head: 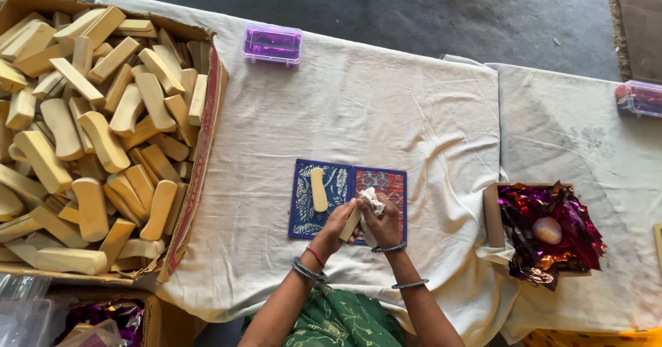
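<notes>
Pretty even, soft daylight here, nothing harsh. The white cloth [358, 105] in the middle of the frame is the brightest patch but keeps its wrinkles, so no blown-out spots. Shadows are faint and short, mostly tucked between the wooden pieces [96, 133] at the left. The purple plastic box [272, 44] near the top gives off a small shine, and the foil wrappers [552, 230] at the right glint a bit. Focus is decent in the centre; the corners go slightly soft and bend outward from the wide lens. The top strip of floor [427, 9] is dimmer.

A big cardboard box [207, 112] of wooden handles [93, 126], a purple plastic case [272, 44], and foil wrappers [552, 233].
</notes>
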